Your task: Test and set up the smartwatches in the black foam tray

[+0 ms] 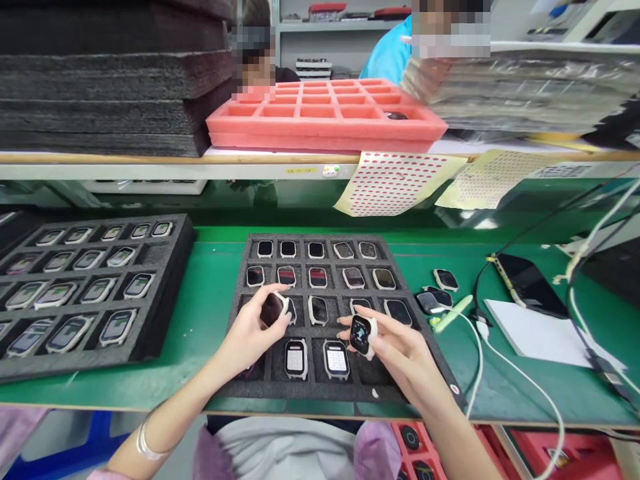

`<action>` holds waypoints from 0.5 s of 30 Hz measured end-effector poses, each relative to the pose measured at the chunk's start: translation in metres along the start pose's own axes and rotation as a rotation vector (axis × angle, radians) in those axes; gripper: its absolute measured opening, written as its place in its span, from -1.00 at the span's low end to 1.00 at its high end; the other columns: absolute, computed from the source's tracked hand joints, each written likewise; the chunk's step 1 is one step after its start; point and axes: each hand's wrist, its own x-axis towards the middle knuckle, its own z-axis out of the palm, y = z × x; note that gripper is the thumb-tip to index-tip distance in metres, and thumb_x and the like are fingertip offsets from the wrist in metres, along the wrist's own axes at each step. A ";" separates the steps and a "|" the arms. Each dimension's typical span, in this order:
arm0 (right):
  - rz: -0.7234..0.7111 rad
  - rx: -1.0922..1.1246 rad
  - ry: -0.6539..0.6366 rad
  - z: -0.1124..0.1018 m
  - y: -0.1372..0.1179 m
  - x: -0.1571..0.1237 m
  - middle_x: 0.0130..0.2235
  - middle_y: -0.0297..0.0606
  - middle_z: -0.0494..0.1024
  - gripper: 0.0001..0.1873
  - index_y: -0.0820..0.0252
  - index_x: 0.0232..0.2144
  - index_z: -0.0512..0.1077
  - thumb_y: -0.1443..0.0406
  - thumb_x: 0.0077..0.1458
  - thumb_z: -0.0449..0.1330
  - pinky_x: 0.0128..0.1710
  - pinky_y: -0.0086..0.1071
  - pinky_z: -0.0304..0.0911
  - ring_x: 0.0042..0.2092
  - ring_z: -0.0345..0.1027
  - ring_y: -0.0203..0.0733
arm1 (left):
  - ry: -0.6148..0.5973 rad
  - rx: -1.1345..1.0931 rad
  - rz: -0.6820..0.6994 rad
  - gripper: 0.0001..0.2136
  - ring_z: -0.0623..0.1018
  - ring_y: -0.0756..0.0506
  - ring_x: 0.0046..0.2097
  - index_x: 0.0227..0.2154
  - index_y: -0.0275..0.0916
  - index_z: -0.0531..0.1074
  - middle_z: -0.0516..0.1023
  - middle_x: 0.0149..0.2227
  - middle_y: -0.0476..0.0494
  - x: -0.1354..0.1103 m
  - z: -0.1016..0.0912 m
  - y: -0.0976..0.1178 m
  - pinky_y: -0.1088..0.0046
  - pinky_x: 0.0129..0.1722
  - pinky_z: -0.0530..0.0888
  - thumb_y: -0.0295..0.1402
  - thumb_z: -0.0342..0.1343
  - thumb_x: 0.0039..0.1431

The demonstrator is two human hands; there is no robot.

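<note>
My right hand (pixel 395 347) is closed on a smartwatch case (pixel 361 335) with a lit dark screen, held above the black foam tray (pixel 320 388). A second smartwatch case (pixel 273 309), its screen dark, is gripped between the thumb and fingers of my left hand (pixel 255 330) over the tray's left side. Neither watch shows a strap. Several more watch cases lie in the tray's compartments, mostly with dark screens. In the front row, one watch (pixel 296 359) and another watch (pixel 336 359) show white lit screens. My hands hide some of the compartments.
Left of me lies another foam tray (pixel 150 333) of watches. To the right are loose watches (pixel 445 280), a green-white tool (pixel 453 315), a phone (pixel 531 287), white paper (pixel 545 333) and cables. A shelf edge (pixel 250 167) carries pink foam trays (pixel 320 137). Two people are beyond it.
</note>
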 end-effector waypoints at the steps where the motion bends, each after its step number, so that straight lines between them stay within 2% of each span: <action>1: 0.008 -0.006 0.016 0.001 -0.001 0.000 -0.04 -0.05 0.50 -0.61 0.12 0.01 0.41 0.20 0.13 0.27 -0.12 -0.16 0.38 -0.10 0.45 0.07 | 0.005 0.023 0.012 -0.60 0.40 -0.03 -0.30 0.04 -0.19 0.25 0.38 -0.31 -0.03 0.000 0.001 -0.001 0.52 -0.35 0.34 -0.39 0.09 0.11; 4: 0.031 -0.015 0.071 0.005 -0.003 -0.001 -0.06 -0.03 0.51 -0.60 0.15 -0.02 0.44 0.20 0.09 0.30 -0.07 -0.10 0.36 -0.11 0.45 0.10 | 0.026 0.080 0.031 -0.57 0.44 -0.10 -0.16 0.08 -0.18 0.22 0.43 -0.19 -0.10 0.000 0.002 -0.004 0.46 -0.23 0.37 -0.39 0.08 0.11; 7: 0.042 -0.019 0.100 0.008 -0.004 -0.003 -0.05 -0.04 0.51 -0.61 0.15 -0.04 0.45 0.22 0.07 0.32 -0.02 -0.07 0.31 -0.07 0.43 0.11 | 0.056 0.122 0.033 -0.58 0.45 -0.13 -0.12 0.07 -0.17 0.23 0.44 -0.12 -0.13 0.000 0.001 -0.005 0.42 -0.15 0.37 -0.38 0.06 0.12; 15: 0.046 -0.046 0.084 0.008 -0.001 -0.003 -0.10 -0.03 0.54 -0.61 0.17 -0.05 0.47 0.21 0.07 0.33 -0.09 -0.14 0.37 -0.12 0.46 0.09 | 0.017 0.224 0.092 -0.62 0.46 -0.07 -0.26 0.01 -0.19 0.26 0.46 -0.25 -0.07 -0.001 -0.002 -0.005 0.48 -0.24 0.38 -0.44 0.04 0.10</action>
